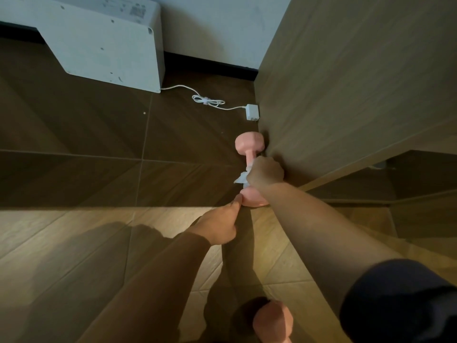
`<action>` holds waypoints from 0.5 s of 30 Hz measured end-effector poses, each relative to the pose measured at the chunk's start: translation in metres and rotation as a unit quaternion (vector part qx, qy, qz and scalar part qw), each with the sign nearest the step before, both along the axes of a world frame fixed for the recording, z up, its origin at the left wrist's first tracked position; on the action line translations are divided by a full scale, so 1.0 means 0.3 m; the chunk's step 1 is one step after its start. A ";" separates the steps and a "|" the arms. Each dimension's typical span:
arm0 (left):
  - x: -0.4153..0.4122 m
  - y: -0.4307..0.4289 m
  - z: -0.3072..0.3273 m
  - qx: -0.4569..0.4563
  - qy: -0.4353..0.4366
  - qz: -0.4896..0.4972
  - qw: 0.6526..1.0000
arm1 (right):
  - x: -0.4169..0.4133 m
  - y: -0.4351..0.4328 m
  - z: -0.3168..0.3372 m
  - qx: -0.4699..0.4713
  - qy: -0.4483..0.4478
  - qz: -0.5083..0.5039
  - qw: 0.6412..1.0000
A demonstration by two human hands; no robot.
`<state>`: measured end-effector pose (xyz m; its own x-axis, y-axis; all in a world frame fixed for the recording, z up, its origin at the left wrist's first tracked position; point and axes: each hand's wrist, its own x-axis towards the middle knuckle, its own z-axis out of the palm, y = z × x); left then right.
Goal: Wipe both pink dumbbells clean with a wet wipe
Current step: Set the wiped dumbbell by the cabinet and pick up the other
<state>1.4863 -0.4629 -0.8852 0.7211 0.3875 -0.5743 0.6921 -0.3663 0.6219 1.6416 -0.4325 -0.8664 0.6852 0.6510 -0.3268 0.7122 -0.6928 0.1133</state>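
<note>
Beside the wooden cabinet [346, 82], I am closing my right hand [265, 173] with the wipe [241, 179] around a dumbbell [249, 154] handle running away from me, while my left hand [220, 225], loosely curled, is steadying its near end; another dumbbell [272, 323] is lying nearest me.

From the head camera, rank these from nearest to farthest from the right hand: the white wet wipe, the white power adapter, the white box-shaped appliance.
1. White wet wipe, in the right hand.
2. White power adapter, beyond, beside the wooden cabinet.
3. White box-shaped appliance, far left, by the wall.
</note>
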 end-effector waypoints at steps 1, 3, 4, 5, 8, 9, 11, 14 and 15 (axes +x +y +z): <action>0.001 -0.001 0.001 0.000 -0.002 -0.001 1.000 | 0.004 0.001 0.001 0.006 0.012 -0.010 1.000; -0.003 -0.003 0.004 0.001 -0.005 -0.001 1.000 | 0.011 0.001 0.001 0.020 0.026 -0.027 0.999; -0.006 -0.005 0.006 -0.001 -0.008 -0.002 1.000 | 0.012 -0.001 0.001 0.030 0.024 -0.032 0.999; -0.007 -0.006 0.008 -0.005 -0.013 -0.004 1.000 | 0.014 -0.003 0.000 0.042 0.018 -0.037 0.998; 0.003 -0.013 0.012 -0.026 -0.018 -0.014 0.999 | 0.013 -0.008 0.000 0.068 -0.001 -0.033 0.997; 0.009 -0.016 0.011 -0.030 -0.011 -0.016 0.999 | 0.010 -0.007 0.001 0.066 -0.010 -0.024 0.997; 0.021 -0.023 0.009 -0.032 -0.002 -0.015 0.999 | 0.008 -0.004 0.005 0.061 -0.019 -0.011 0.998; 0.023 -0.021 0.004 -0.025 0.001 -0.012 1.000 | 0.009 0.001 0.012 0.053 -0.028 -0.006 0.998; 0.021 -0.018 0.003 -0.022 0.002 -0.012 1.000 | 0.008 0.001 0.013 0.049 -0.032 -0.006 0.998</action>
